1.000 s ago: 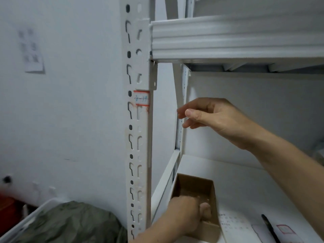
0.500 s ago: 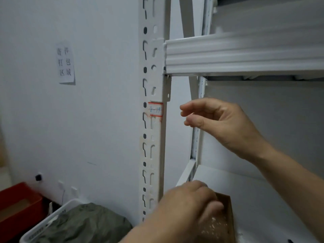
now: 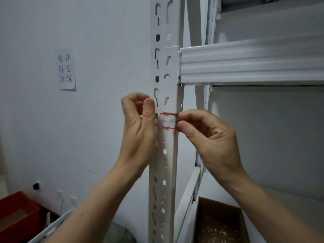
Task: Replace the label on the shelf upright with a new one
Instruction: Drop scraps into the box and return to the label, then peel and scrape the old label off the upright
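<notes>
White wall behind, our right hand (image 3: 208, 137) is pinching the label (image 3: 168, 120) at mid-frame on the upright (image 3: 164, 88); our left hand (image 3: 138, 123), fingers curled, is flanking it.

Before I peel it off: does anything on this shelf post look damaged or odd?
Nothing is broken. The label sits straight on the post. Just below it the paint looks scuffed and patchy, perhaps from older stickers. The right hand pinches at the label's right edge.

An open cardboard box (image 3: 220, 223) sits on the white shelf (image 3: 284, 204), near its left edge.
</notes>
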